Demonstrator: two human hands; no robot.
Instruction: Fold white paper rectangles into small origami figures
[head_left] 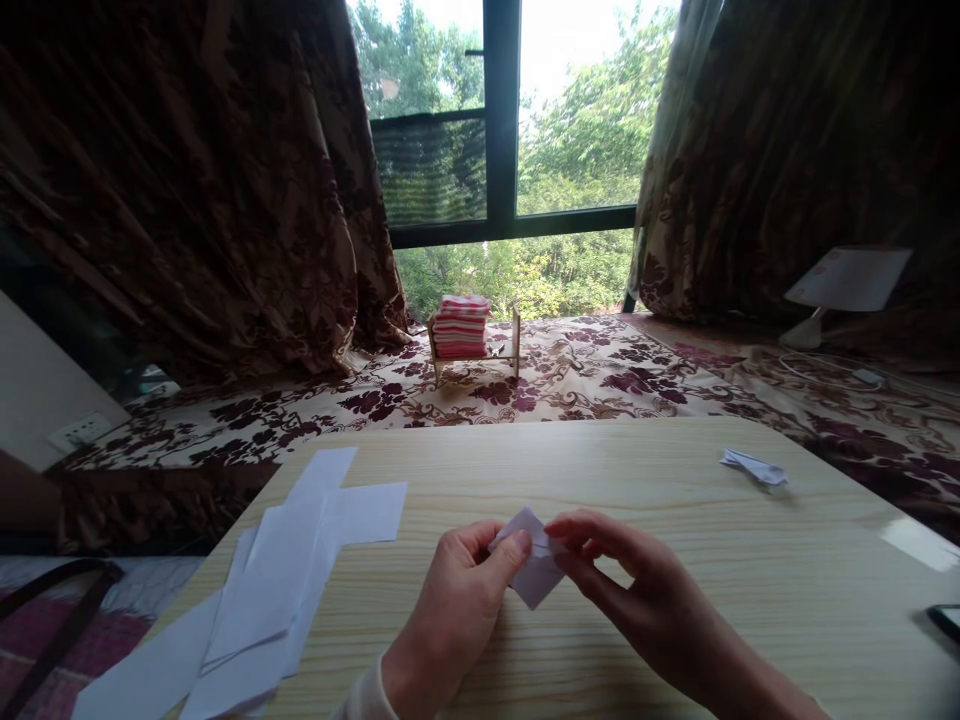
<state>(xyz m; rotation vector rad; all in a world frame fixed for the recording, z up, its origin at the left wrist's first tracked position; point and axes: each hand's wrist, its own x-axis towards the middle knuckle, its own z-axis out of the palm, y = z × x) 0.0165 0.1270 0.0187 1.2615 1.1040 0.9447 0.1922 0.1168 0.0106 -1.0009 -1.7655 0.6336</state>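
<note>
A small folded square of white paper is held above the table, turned so one corner points down. My left hand grips its left side, the thumb lying flat across the front. At the right corner, my right hand pinches the paper between thumb and fingertips. Over to the left lies a pile of loose white paper sheets, overlapping at different angles. A folded paper piece rests near the far right of the table.
The light wood table stands against a ledge with a floral cloth. On it are a small rack with stacked pink-and-white cloths and a white lamp. A dark-edged device sits at the right edge.
</note>
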